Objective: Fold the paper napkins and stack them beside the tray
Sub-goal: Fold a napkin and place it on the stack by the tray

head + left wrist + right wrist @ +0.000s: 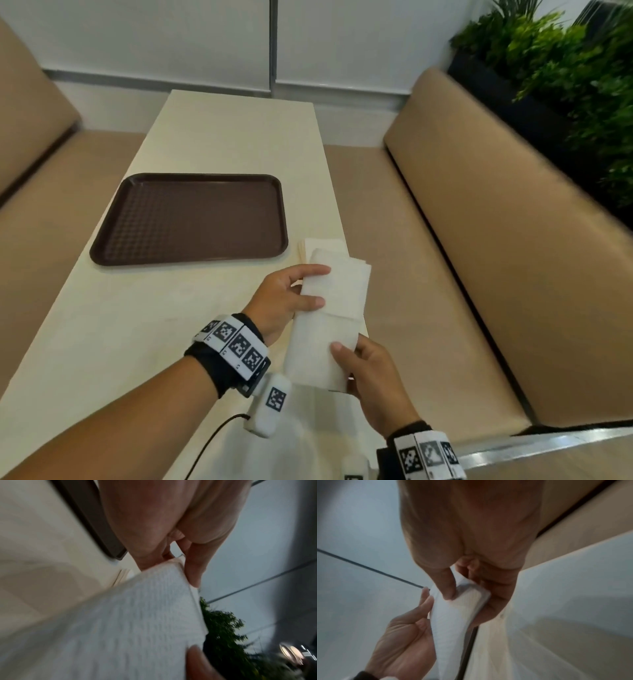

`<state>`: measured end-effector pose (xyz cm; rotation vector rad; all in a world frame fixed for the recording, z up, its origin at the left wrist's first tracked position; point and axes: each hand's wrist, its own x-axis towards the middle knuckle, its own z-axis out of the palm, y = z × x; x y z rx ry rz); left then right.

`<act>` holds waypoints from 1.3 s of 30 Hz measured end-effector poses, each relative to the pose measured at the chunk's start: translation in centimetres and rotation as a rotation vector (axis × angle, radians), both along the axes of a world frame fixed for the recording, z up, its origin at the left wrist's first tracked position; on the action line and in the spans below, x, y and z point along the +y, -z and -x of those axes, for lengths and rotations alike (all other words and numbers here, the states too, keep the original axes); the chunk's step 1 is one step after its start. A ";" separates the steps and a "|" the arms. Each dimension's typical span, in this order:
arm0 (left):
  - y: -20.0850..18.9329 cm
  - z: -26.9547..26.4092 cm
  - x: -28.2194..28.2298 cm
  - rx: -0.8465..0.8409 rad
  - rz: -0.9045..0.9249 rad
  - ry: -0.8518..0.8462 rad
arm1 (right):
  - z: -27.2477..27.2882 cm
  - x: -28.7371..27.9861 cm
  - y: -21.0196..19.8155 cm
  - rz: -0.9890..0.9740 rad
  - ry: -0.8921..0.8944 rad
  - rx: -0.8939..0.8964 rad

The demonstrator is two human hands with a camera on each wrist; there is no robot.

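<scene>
White, soft paper is what you have between your hands, and it forgives little: the long white folded paper napkin [329, 318] hangs in the air over the right edge of the pale cream surface [212, 144], so a loose pinch at either end could let the layers slide apart or drop toward the tan bench seat [394, 274]. Your left hand [284, 301] pinches the far end, thumb on top and fingers under it; your right hand [373, 380] clamps the near end the same way, thumb pressed on the upper face. Pull unevenly and the crease will likely skew or tear. Just beyond the napkin lies the low stack of folded white napkins [320, 248], near the right side of the dark brown rectangular plastic tray [191, 219]; a careless landing may nudge that stack crooked.
</scene>
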<state>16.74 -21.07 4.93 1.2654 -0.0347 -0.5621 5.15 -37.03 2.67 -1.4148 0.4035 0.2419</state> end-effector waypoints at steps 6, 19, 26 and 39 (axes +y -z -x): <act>1.6 -3.3 -0.6 0.164 0.157 0.082 | -2.3 -1.6 1.0 0.136 -0.066 0.035; 5.3 -11.5 -0.4 0.059 -0.033 0.154 | -8.0 -5.4 3.6 0.151 -0.034 0.142; 7.1 -15.7 -2.4 -0.295 -0.546 0.035 | -10.7 -4.8 5.2 0.244 0.100 0.135; 9.1 -17.5 -4.2 -0.543 -0.806 0.162 | -12.5 -4.6 6.6 0.423 0.166 0.124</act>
